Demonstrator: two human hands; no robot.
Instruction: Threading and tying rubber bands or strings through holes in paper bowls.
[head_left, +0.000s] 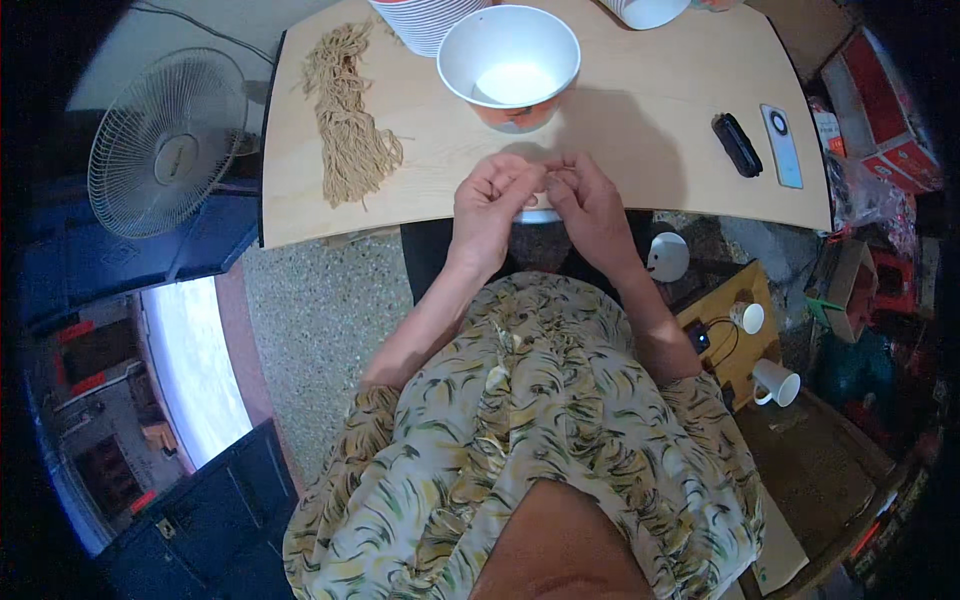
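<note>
My left hand point(490, 205) and my right hand point(594, 208) meet over the table's front edge, fingertips pinched close together. What they hold, if anything, is too small or hidden to make out. Just below the fingers shows a white curved edge point(538, 216), partly covered by the hands. Beyond them stands an upright paper bowl point(512, 70), white inside with an orange band outside, and nothing shows in it. To the left lies a long bundle of tan strings point(355, 150), its loose ends toward me.
Stacked paper bowls point(425, 22) stand at the table's point(640, 150) far side. Another white bowl point(648, 10) lies tipped at the back. On the right are a black case point(738, 146) and a phone point(782, 146). A fan point(170, 150) stands left; mugs point(775, 383) sit low right.
</note>
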